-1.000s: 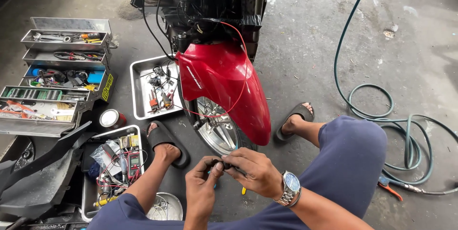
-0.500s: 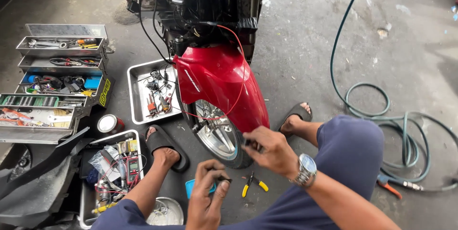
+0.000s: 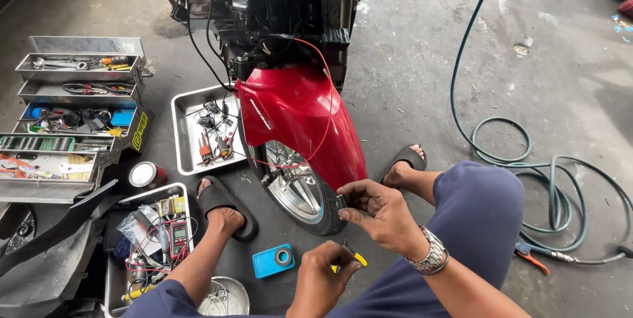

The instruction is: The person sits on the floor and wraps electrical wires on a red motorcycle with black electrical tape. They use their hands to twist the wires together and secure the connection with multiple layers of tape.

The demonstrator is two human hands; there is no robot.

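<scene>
**Scooter front end, both hands at the fender's lower edge**

I see the scooter [image 3: 290, 21] nose-on, front panels off, black wiring exposed. Red front fender [image 3: 300, 120] glossy, sits over the front wheel [image 3: 300, 193]; a thin red wire [image 3: 323, 114] loops down across it.

Containers, big to small:
- Cantilever toolbox [image 3: 72, 120] at left, tiers fanned open: wrenches and pliers up top, mixed tools and a blue item mid, sockets in a green holder lower.
- Steel tray [image 3: 188, 133] just left of the wheel: screwdrivers, small parts, black connectors.
- Second tray [image 3: 155, 245] nearer me: multimeter, wire, bagged bits.
- Round metal bowl [image 3: 227, 295] between my legs, contents unclear.
- Blue lid [image 3: 272, 260] on the floor holds a tape roll.

Air hose [image 3: 547, 179] coiled on the floor at right.

Grip: right hand [image 3: 382, 216], wearing a watch, pinches something small and dark at the fender's bottom edge, touching the tyre; fingers nearly shut on it. Left hand [image 3: 323, 275] is curled tight around yellow-handled pliers [image 3: 349, 259], just below the right.
</scene>
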